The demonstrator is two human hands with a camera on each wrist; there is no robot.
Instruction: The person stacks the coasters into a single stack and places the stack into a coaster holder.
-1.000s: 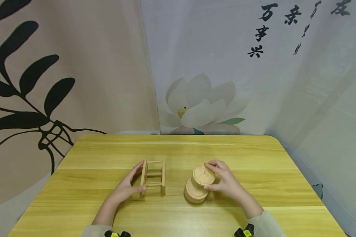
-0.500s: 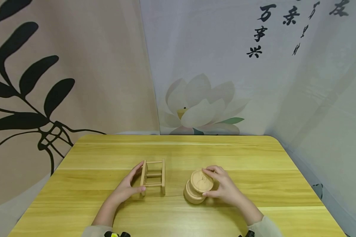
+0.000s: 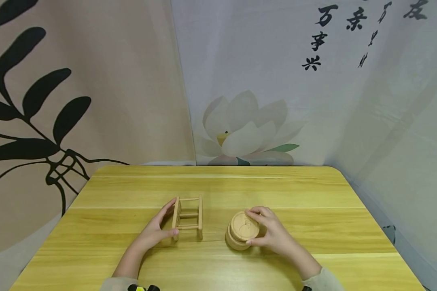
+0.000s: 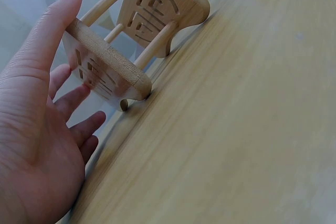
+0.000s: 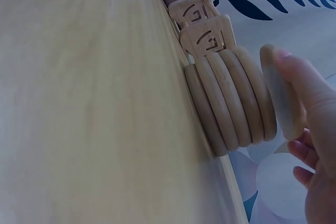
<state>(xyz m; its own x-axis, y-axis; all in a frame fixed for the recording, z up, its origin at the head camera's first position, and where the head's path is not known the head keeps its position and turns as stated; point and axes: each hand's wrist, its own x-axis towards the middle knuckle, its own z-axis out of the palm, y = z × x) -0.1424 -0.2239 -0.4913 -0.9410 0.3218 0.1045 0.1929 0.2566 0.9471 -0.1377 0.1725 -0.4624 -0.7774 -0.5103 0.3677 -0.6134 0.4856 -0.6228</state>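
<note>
On the left side of the table, a wooden coaster holder [image 3: 188, 216] with round rods stands between two carved end panels. My left hand [image 3: 154, 228] grips its left end panel, thumb at the near edge and fingers toward the far one; the left wrist view has that thumb [image 4: 58, 24] right at the panel corner. To the right is a stack of round wooden coasters [image 5: 233, 100]. Just above it my right hand [image 3: 273, 230] pinches one more coaster [image 3: 245, 226], engraved on top, by its rim. In the right wrist view a narrow gap separates this coaster from the stack.
The wooden table [image 3: 218, 270] has rounded far corners. Behind it hang fabric backdrops, one with dark leaves [image 3: 36, 93], another with a pale lotus [image 3: 251, 129] and black writing. A bare stretch of tabletop lies between the holder and the stack.
My right hand has moved slightly left and toward me with its coaster, which now covers more of the stack. The left hand and the coaster holder have stayed in place.
</note>
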